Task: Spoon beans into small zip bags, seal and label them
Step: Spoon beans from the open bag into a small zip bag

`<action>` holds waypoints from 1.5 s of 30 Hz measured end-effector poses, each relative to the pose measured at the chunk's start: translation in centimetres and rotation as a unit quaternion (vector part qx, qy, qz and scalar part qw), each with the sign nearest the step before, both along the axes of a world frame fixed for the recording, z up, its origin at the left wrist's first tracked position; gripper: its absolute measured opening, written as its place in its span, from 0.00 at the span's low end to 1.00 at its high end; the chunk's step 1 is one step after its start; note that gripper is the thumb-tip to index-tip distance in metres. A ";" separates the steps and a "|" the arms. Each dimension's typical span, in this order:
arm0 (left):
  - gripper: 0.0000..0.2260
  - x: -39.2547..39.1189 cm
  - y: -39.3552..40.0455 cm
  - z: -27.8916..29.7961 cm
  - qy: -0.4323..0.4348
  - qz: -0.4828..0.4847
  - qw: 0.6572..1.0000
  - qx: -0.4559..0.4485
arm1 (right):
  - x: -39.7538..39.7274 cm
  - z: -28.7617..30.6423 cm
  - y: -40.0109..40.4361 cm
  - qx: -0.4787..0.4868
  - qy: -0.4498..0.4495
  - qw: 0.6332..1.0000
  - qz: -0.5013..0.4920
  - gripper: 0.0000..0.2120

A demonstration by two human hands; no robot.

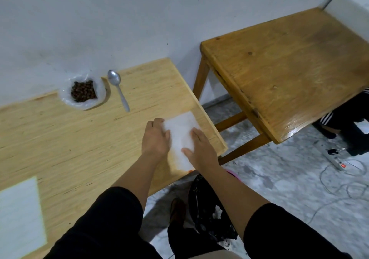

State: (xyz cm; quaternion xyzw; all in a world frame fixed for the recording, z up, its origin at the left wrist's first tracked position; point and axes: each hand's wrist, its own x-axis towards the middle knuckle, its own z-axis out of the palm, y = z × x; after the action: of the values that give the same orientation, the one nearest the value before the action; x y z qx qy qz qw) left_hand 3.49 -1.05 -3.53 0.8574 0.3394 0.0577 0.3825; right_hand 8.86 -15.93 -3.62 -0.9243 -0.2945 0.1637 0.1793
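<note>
A pale stack of zip bags is kept at the near right corner of the light wooden table, close to the edge, where both hands can reach it. The left hand is laid on the stack's left edge, apparently to steady it; its fingertips look curled at the far corner, but the blur there leaves it unclear whether a bag is pinched or only pressed. The right hand is rested flat on the stack's right side, fingers straight and spread, clamped on nothing, probably so that a single bag can be slid or peeled free.

The beans are held in an open clear plastic bag at the far left of the table, against the wall, its mouth rolled wide for scooping. The spoon is laid just to the right of them, bowl up, handle turned towards the near side, ready to be picked up. A white sheet, possibly for labels, is left at the near left. No bag is judged filled yet
</note>
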 end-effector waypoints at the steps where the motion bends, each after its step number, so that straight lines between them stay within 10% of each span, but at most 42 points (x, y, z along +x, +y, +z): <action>1: 0.17 0.0 -0.1 -0.1 -0.009 0.003 1.000 0.004 | 0.0 0.0 0.0 0.001 -0.002 1.000 0.001 0.34; 16: 0.04 -0.4 -1.0 0.2 -0.077 0.052 0.996 -0.009 | 0.9 0.1 -0.3 0.046 0.040 0.998 -0.013 0.35; 27: 0.06 -2.4 4.7 9.0 -0.180 0.084 0.980 -0.015 | 3.8 10.7 6.8 0.265 0.008 0.964 0.037 0.26; 32: 0.05 -5.1 8.7 13.7 -0.243 0.187 0.951 0.027 | 1.2 14.9 12.5 0.332 0.087 0.938 0.038 0.08; 39: 0.21 -10.3 11.4 16.1 -0.301 0.301 0.905 -0.016 | -5.8 17.5 19.5 0.435 0.354 0.828 0.020 0.06; 45: 0.15 -15.0 15.3 15.8 -0.319 0.276 0.905 -0.058 | -10.7 17.9 24.1 0.412 0.394 0.820 0.054 0.06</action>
State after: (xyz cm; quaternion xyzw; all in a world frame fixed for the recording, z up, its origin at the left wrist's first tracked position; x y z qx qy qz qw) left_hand -11.52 14.27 12.28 0.6414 0.4251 0.4121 0.4879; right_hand -1.83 8.20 14.24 -0.6039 -0.2886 0.3865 0.6346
